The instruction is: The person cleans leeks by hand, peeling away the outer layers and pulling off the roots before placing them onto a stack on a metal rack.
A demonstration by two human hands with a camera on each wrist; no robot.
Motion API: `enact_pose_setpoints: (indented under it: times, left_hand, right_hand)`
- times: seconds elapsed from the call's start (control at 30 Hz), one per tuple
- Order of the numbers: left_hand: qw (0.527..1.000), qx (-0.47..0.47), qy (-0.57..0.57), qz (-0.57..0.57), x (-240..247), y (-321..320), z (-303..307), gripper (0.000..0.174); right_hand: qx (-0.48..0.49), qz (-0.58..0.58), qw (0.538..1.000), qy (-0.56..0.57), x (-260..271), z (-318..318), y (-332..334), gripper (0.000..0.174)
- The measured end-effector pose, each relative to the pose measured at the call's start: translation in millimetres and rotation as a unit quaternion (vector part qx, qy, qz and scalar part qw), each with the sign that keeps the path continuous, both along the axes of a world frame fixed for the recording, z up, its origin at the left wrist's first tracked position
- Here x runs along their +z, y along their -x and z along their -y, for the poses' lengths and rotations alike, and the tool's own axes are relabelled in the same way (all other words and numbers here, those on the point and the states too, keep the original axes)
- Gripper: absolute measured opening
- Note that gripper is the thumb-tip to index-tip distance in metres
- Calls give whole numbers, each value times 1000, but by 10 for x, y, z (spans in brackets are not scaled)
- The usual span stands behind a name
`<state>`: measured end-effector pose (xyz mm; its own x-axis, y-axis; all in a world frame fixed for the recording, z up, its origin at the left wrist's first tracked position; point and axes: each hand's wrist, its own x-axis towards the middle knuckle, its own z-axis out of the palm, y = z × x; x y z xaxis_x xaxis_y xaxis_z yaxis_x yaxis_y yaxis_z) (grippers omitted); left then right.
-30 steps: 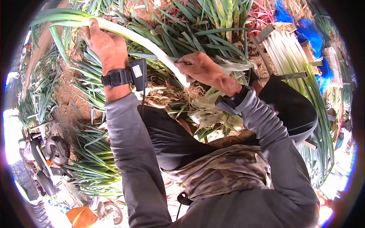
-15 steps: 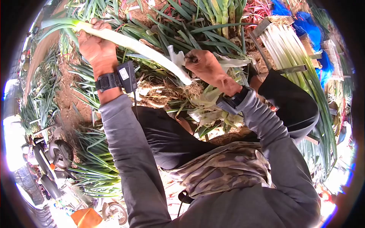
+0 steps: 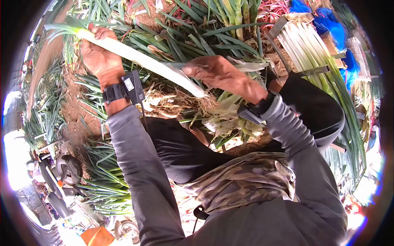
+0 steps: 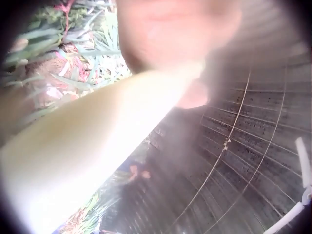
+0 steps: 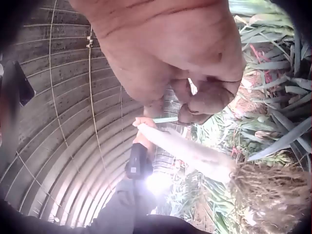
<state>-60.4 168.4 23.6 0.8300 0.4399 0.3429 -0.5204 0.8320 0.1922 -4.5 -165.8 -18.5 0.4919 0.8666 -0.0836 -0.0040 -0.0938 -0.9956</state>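
A long leek (image 3: 139, 59) slants across the head view, its green top at upper left and its roots (image 3: 211, 102) at lower right. My left hand (image 3: 100, 57) grips it near the leaves; the left wrist view shows this hand (image 4: 178, 34) against the pale stalk (image 4: 97, 131). Blurred, my right hand (image 3: 223, 76) hovers beside the white end. From the right wrist, its fingers look curled above the leek (image 5: 195, 156), with nothing clearly held; whether they touch the stalk is hidden.
Trimmed leeks (image 3: 303, 49) lie in a metal-and-wood holder at right, with blue plastic (image 3: 328, 26) behind. Loose leeks (image 3: 184, 41) and dry roots (image 3: 164, 102) cover the ground ahead. A motorbike (image 3: 61, 172) stands at lower left.
My right hand moved right with a pale strip of the leek's outer layer, then came back left beside the stalk; the strip is no longer visible in it. My left hand shifted slightly left.
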Motion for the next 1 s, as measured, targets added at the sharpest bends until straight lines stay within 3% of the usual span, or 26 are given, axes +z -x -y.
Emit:
enact_pose_setpoints:
  times: [0.1, 0.13, 0.23, 0.27, 0.37, 0.53, 0.63, 0.67, 0.7, 0.73, 0.8, 0.9, 1.0]
  left_hand:
    - [999, -24, 26, 8, 24, 2, 27, 44]
    - [999, -29, 31, 6, 34, 24, 3, 43]
    - [999, -20, 41, 7, 59, 117, -58, 41]
    - [999, -16, 44, 9, 51, 105, -51, 41]
    - [999, 30, 12, 26, 66, 127, -38, 43]
    - [999, 42, 15, 23, 117, 154, -16, 43]
    - [999, 9, 14, 49, 114, 215, -102, 43]
    - [999, -10, 9, 41, 99, 239, -164, 38]
    - [999, -6, 7, 39, 100, 242, -176, 38]
    - [999, -4, 5, 37, 94, 242, -183, 38]
    - [999, -6, 14, 32, 61, 221, -160, 39]
    - [999, -12, 23, 30, 88, 207, -147, 41]
    - [999, -13, 30, 35, 47, 156, -149, 42]
  right_hand:
    - [43, -49, 998, -21, -179, -110, -38, 29]
    - [31, -7, 997, -70, -246, -139, -29, 26]
    - [-41, -122, 991, -21, -245, -30, -43, 26]
    - [-53, -176, 981, -61, -307, -10, -81, 29]
    - [-109, -127, 986, -16, -385, 59, -119, 31]
    - [-189, -203, 953, -124, -564, 248, -72, 28]
    - [-236, -102, 965, 39, -656, 420, -272, 25]
    - [-176, 12, 973, 152, -676, 480, -282, 25]
    - [-154, 220, 955, 122, -649, 492, -234, 25]
    - [-126, 417, 896, 87, -628, 510, -176, 26]
    - [-64, 458, 886, 39, -541, 508, -122, 28]
    - [7, 128, 991, 36, -18, 365, -59, 32]
    - [18, 170, 984, -43, -75, 157, 7, 21]
